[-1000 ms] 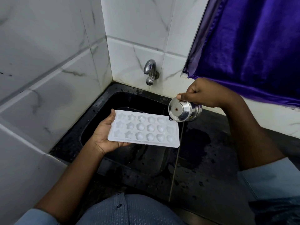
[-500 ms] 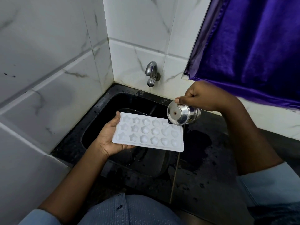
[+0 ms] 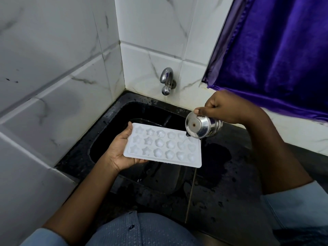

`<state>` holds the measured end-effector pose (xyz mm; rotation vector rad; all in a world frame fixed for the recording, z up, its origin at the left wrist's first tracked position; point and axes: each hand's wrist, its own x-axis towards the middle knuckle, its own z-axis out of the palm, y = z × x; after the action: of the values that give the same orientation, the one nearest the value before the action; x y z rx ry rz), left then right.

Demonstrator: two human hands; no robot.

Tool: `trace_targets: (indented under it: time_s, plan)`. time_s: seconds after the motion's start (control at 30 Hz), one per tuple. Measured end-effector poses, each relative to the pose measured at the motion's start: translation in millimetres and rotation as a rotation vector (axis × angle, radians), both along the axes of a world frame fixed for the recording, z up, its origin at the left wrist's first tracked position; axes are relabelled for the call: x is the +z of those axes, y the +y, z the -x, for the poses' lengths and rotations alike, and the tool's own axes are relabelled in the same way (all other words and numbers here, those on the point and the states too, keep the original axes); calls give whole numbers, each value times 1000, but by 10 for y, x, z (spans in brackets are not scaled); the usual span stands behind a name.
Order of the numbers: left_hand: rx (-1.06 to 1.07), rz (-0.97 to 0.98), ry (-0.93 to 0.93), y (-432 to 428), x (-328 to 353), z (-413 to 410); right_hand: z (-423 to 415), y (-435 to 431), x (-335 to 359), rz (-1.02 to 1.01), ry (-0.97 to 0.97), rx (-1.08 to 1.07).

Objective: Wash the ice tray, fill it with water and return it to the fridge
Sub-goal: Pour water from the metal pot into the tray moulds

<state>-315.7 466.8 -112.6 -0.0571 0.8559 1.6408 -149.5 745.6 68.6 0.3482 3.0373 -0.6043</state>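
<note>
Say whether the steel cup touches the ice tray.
Cannot tell. In the head view the steel cup overlaps the ice tray at one corner; depth is unclear.

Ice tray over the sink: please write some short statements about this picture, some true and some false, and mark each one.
1. The left hand holds the white ice tray above the black sink. True.
2. The right hand tips a steel vessel over the tray's right end. True.
3. Water runs from the wall tap. False: no stream shows at the tap.
4. Every cavity in the tray is star-shaped. False: stars fill only the left columns; the others are rounder.
5. The curtain is green. False: it is purple.
</note>
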Motion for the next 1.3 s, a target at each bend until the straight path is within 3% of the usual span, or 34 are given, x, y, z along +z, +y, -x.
trace_targets:
  time_s: [1.3]
  plan:
    - [-55,-20,45,151,32,35,173,-124,72,-58,22,28]
